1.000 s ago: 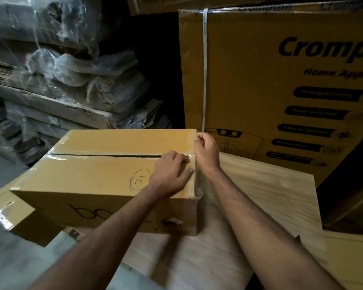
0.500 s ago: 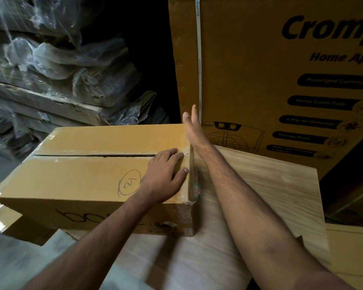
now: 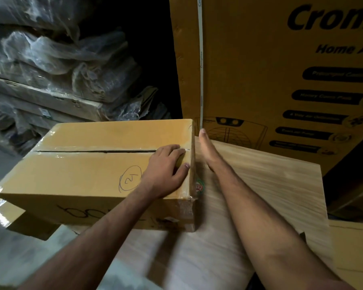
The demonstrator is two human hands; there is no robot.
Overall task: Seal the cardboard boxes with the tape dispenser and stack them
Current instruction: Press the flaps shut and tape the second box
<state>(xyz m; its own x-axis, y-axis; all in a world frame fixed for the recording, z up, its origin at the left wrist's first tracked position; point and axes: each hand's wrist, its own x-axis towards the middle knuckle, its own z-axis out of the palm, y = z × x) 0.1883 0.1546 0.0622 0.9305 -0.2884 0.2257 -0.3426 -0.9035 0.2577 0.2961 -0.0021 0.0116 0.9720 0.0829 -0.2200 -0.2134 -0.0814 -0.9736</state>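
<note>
On my left I see plastic-wrapped flat bundles [image 3: 57,59] stacked against the wall. The brown cardboard box [image 3: 88,172], seam taped, sits on a pale wood-grain board [image 3: 260,185]. My left hand [image 3: 166,170] presses flat on its right end, fingers spread; my right hand [image 3: 208,149] lies straight-fingered against the box's right side. Behind stands a big printed yellow carton [image 3: 260,70].

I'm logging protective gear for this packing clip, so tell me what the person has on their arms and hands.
Nothing visible: the left hand and right hand are bare, with no gloves, rings, watch or bands. Both forearms are uncovered down to the frame's bottom edge, with no sleeve in sight.
</note>
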